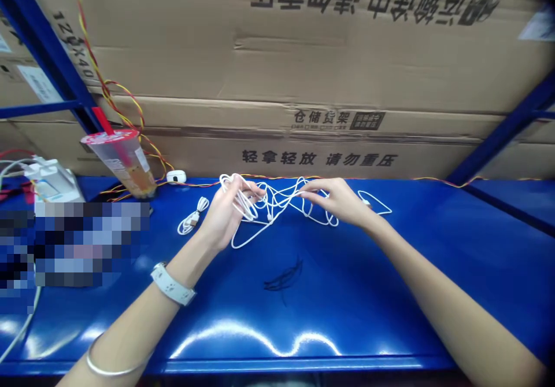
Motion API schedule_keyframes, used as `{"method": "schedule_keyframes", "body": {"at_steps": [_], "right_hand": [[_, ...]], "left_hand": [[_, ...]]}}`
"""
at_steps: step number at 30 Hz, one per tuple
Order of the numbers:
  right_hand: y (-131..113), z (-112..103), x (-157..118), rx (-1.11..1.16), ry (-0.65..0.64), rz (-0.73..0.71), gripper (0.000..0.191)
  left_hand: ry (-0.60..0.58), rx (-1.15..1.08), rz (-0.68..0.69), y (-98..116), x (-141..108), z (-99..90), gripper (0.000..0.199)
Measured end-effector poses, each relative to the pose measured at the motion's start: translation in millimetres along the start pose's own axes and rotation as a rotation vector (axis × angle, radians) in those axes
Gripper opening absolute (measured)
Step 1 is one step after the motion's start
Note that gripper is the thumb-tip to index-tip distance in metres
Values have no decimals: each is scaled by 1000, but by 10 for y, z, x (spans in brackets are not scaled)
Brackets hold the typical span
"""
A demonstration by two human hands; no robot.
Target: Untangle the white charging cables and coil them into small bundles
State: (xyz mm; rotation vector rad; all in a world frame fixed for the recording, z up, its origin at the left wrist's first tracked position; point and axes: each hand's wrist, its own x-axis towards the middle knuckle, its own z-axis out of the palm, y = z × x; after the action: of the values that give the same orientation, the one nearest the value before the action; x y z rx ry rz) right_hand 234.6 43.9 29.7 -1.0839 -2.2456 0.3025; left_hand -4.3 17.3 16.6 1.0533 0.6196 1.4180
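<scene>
Loops of a white USB cable (284, 203) lie tangled between my hands near the back of the blue shelf. My left hand (226, 209) is closed around several coils, which wrap over its fingers. On the right, my right hand (332, 197) pinches strands of the tangle between thumb and fingertips. A USB plug end (365, 201) on a loose stretch of cable shows just beyond my right wrist, partly hidden by it. To the left of my left hand rests a bundled white cable (193, 218) with its plug showing.
Several black ties (284, 277) lie on the blue shelf (347, 300) in front of my hands. At left stand a drink cup (124, 161) with a red straw, a small white case (176, 177) and a white charger (54, 181). Cardboard boxes (277, 69) and a red-yellow wire (93, 57) line the back.
</scene>
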Motion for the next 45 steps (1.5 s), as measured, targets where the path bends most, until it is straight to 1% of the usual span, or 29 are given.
{"method": "schedule_keyframes", "body": {"at_steps": [2,4,6,8,11,12,14,16,19,20,22,25,29,32,35,38,41,43,45], "right_hand": [[-106,34,-2,1,1,-50,26],[-218,82,-12,-14,8,-108,24],[-310,140,-31,-34,34,-158,23],[-376,199,-54,-42,57,-187,22],[-431,265,-78,-27,83,-150,17],[-435,274,-79,-20,86,-127,17],[-409,266,-67,-3,75,-82,21],[-326,231,-45,12,31,-66,23],[-109,175,-16,-1,-66,-49,15],[-27,164,-10,-14,-96,-27,13],[118,157,-7,-14,-128,42,15],[240,140,-7,23,-96,135,23],[243,16,-4,25,32,149,26],[232,-129,-7,-32,103,142,27],[263,-246,-15,-123,123,91,28],[330,-294,-19,-250,80,48,30],[411,-284,-23,-449,15,23,26],[462,-275,-31,-547,-9,42,25],[505,-290,-43,-538,8,100,25]], "left_hand": [[17,122,20,-49,-17,18,24],[-2,249,42,-88,-36,38,29],[-73,372,53,-110,-55,55,32],[-188,486,47,-119,-76,70,28],[-349,586,-5,-139,-106,87,21],[-380,589,-30,-150,-114,90,20],[-397,560,-61,-174,-122,94,20],[-350,496,-55,-192,-117,94,21],[-241,345,-36,-184,-90,87,21],[-207,286,-34,-169,-79,82,20],[-156,170,-27,-126,-59,69,18],[-80,50,9,-57,-35,41,15],[-7,10,39,-23,-12,9,15],[29,13,58,-43,2,4,16],[47,3,72,-63,9,11,20],[34,-32,102,-62,6,24,22],[11,-65,110,-45,-4,40,19],[-3,-86,110,-30,-8,48,17],[-7,-105,122,-15,-5,47,16]]}}
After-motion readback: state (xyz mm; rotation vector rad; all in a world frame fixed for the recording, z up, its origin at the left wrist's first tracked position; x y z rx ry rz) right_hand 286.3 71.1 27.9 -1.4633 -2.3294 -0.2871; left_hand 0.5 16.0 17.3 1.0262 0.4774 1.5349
